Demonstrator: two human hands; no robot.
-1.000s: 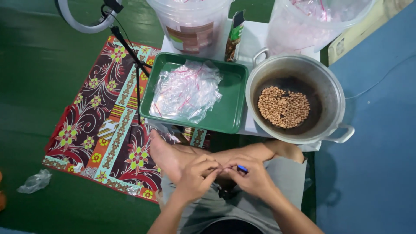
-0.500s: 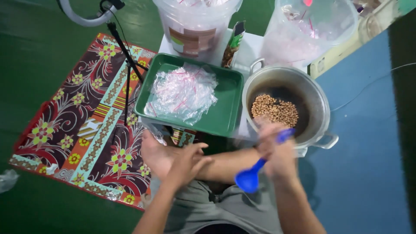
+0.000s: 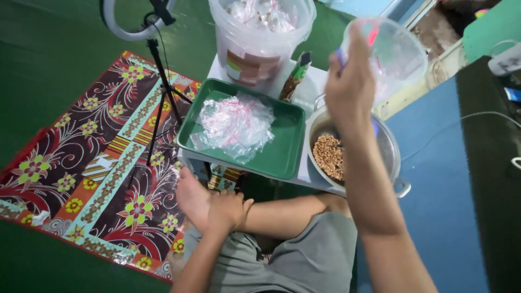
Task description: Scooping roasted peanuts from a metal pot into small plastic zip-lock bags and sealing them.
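While the green floor and patterned mat (image 3: 92, 157) fill the room, right hand (image 3: 350, 89) sits raised over the peanut pot (image 3: 393, 157), fingers wrapped around a mostly hidden blue spoon (image 3: 341, 56); left hand (image 3: 225, 209) rests curled on a foot (image 3: 191, 196), apparently holding nothing.

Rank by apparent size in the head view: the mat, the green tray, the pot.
1. mat, clearly largest.
2. green tray.
3. pot; the right hand and its arm hide part, so tray against pot is unsure.
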